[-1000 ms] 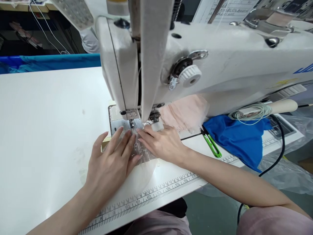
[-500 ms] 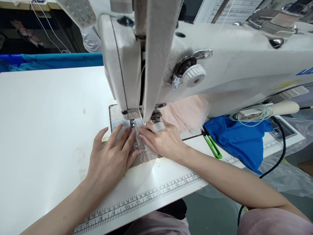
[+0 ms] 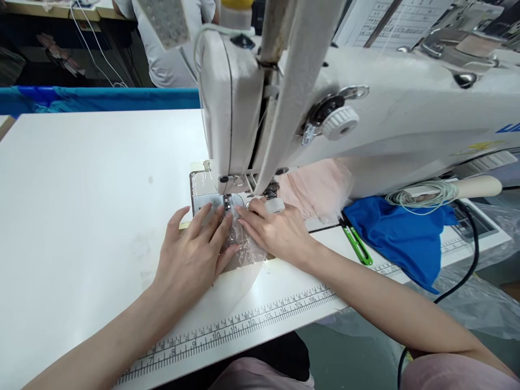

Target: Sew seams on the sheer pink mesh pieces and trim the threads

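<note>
Left hand (image 3: 190, 257) flat and open, fingers stretched forward, palm down on a sheer speckled fabric (image 3: 244, 252) at the needle plate (image 3: 201, 189). Right hand (image 3: 276, 230) likewise open, fingers extended and gripping nothing, pressing the same piece from the other side, fingertips close to the left's just before the presser foot (image 3: 226, 203). Fabric pinned beneath and between both hands, front edge at the foot, loose end trailing back over the white table (image 3: 81, 189) toward the printed ruler scale (image 3: 244, 325). Clear band (image 3: 275, 205) on a right finger.

Against half a second ago: both hands pressing the same piece as before, left fingertips now nearer the foot; view swung, sewing machine (image 3: 406, 124) further right in frame.

Hanging before the needle bar, a wide white tape (image 3: 292, 108). Right of the hands, pink fabric (image 3: 317, 187) under the machine arm, green snips (image 3: 357, 245) just beside a blue cloth (image 3: 402, 233), a coil of pale cord (image 3: 422, 192) above it, a black cable (image 3: 467, 271) dropping past the table edge. Behind the table, a person in white (image 3: 166, 59).
</note>
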{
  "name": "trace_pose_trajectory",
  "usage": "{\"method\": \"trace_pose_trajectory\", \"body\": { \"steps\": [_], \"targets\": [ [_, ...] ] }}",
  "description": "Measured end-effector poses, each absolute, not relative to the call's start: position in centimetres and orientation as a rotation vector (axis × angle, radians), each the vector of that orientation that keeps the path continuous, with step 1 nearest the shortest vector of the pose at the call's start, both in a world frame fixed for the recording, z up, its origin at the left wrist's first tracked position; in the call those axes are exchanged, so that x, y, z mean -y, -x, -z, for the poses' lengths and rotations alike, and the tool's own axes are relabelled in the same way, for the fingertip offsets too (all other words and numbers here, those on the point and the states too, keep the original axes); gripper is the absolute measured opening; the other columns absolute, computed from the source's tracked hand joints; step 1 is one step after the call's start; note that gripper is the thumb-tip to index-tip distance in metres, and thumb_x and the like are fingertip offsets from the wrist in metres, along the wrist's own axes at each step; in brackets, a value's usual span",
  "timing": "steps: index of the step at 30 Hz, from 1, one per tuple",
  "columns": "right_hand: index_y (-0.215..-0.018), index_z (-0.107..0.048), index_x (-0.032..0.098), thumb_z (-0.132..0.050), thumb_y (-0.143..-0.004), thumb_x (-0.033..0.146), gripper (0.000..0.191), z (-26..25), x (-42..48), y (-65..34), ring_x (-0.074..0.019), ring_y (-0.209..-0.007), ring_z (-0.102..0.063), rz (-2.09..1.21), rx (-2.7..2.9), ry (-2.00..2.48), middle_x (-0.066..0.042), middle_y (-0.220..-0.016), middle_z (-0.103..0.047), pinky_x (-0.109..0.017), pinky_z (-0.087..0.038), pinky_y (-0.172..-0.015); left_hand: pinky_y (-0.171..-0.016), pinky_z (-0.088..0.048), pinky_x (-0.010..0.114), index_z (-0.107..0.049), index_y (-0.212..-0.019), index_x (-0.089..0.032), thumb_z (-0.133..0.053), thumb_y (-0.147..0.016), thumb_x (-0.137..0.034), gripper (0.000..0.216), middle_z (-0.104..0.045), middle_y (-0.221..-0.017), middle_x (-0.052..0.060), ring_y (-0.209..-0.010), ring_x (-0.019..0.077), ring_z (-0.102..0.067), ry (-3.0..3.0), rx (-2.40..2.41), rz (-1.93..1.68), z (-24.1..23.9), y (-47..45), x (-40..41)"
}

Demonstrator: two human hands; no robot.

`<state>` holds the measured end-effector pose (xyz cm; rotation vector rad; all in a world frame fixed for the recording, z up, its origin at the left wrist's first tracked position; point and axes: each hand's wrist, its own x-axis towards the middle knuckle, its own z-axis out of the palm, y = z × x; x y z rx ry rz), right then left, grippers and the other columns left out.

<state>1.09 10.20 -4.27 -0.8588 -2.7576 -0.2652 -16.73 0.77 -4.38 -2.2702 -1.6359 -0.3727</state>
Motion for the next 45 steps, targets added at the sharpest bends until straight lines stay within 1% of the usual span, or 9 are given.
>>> {"method": "trace_pose_trajectory", "body": {
  "steps": [6, 17, 30, 35, 37, 39, 41, 43, 45],
  "targets": [
    [-0.111, -0.072, 0.019, -0.039, -0.102, 0.031, 0.036, 4.2, -10.2, -1.1, -0.0143, -0.072, -0.056, 0.268, 2.749, 0.846, -0.007, -0.097, -0.071, -0.030, -0.030, -0.056, -0.110, -0.027, 0.053, -0.053, -0.136, -0.017, -0.046, -0.099, -0.038, 0.044, -0.062, -0.132, 0.013, -0.128, 0.0311, -0.054, 2.291, 1.662, 0.420, 4.5, 16.8, -0.7],
    [-0.108, -0.073, 0.017, -0.040, -0.102, 0.029, 0.035, 4.0, -10.4, -1.1, -0.0141, -0.075, -0.058, 0.257, 2.752, 0.839, -0.008, -0.102, -0.071, -0.030, -0.031, -0.058, -0.111, -0.025, 0.052, -0.050, -0.138, -0.013, -0.045, -0.099, -0.038, 0.046, -0.061, -0.134, 0.013, -0.130, 0.0308, -0.052, 2.293, 1.654, 0.397, 4.6, 16.8, -0.9],
    [-0.112, -0.071, 0.019, -0.043, -0.101, 0.030, 0.032, 4.3, -10.5, -1.1, -0.0144, -0.076, -0.057, 0.209, 2.738, 0.860, -0.008, -0.103, -0.070, -0.029, -0.032, -0.057, -0.112, -0.025, 0.053, -0.050, -0.139, -0.014, -0.043, -0.100, -0.039, 0.046, -0.060, -0.136, 0.013, -0.133, 0.0310, -0.049, 2.288, 1.683, 0.368, 4.8, 17.0, -0.9],
    [-0.114, -0.070, 0.019, -0.045, -0.099, 0.027, 0.030, 3.3, -10.6, -1.7, -0.0144, -0.076, -0.058, 0.084, 2.716, 0.803, -0.006, -0.100, -0.070, -0.028, -0.032, -0.056, -0.112, -0.028, 0.050, -0.054, -0.133, -0.013, -0.044, -0.099, -0.036, 0.042, -0.063, -0.132, 0.014, -0.130, 0.0298, -0.051, 2.282, 1.629, 0.442, 3.8, 17.0, -0.8],
    [-0.112, -0.070, 0.021, -0.052, -0.096, 0.030, 0.025, 2.1, -10.7, -2.2, -0.0131, -0.073, -0.058, -0.113, 2.742, 0.747, -0.004, -0.100, -0.069, -0.027, -0.033, -0.056, -0.104, -0.039, 0.046, -0.060, -0.123, -0.015, -0.046, -0.098, -0.034, 0.035, -0.068, -0.123, 0.012, -0.124, 0.0289, -0.056, 2.328, 1.644, 0.483, 2.6, 17.0, -0.2],
    [-0.102, -0.072, 0.023, -0.064, -0.089, 0.034, 0.019, 0.7, -10.8, -2.9, -0.0097, -0.067, -0.056, -0.437, 2.847, 0.657, 0.000, -0.103, -0.068, -0.025, -0.034, -0.056, -0.081, -0.051, 0.038, -0.064, -0.108, -0.018, -0.052, -0.094, -0.038, 0.027, -0.071, -0.107, 0.009, -0.106, 0.0270, -0.063, 2.469, 1.746, 0.449, 1.2, 17.0, 0.9],
    [-0.093, -0.070, 0.022, -0.072, -0.082, 0.031, 0.014, -0.5, -10.7, -3.4, -0.0071, -0.063, -0.054, -0.718, 2.974, 0.568, 0.002, -0.104, -0.065, -0.023, -0.034, -0.054, -0.060, -0.049, 0.033, -0.062, -0.097, -0.021, -0.063, -0.083, -0.044, 0.027, -0.068, -0.096, 0.006, -0.085, 0.0247, -0.062, 2.632, 1.861, 0.321, 0.2, 16.7, 2.1],
    [-0.086, -0.067, 0.021, -0.069, -0.083, 0.021, 0.004, -1.2, -10.6, -3.7, -0.0074, -0.066, -0.055, -0.826, 3.034, 0.520, 0.002, -0.102, -0.063, -0.022, -0.033, -0.054, -0.059, -0.049, 0.034, -0.060, -0.093, -0.021, -0.068, -0.075, -0.037, 0.025, -0.064, -0.093, 0.006, -0.081, 0.0246, -0.059, 2.687, 1.885, 0.201, -0.1, 16.4, 3.2],
    [-0.081, -0.063, 0.019, -0.060, -0.087, 0.012, 0.010, -1.3, -10.5, -3.8, -0.0087, -0.071, -0.055, -0.841, 3.009, 0.515, 0.002, -0.095, -0.063, -0.022, -0.033, -0.056, -0.066, -0.050, 0.037, -0.059, -0.090, -0.020, -0.061, -0.074, -0.020, 0.016, -0.062, -0.091, 0.007, -0.082, 0.0256, -0.058, 2.647, 1.841, 0.128, 0.3, 16.0, 3.6]
  ]
}}
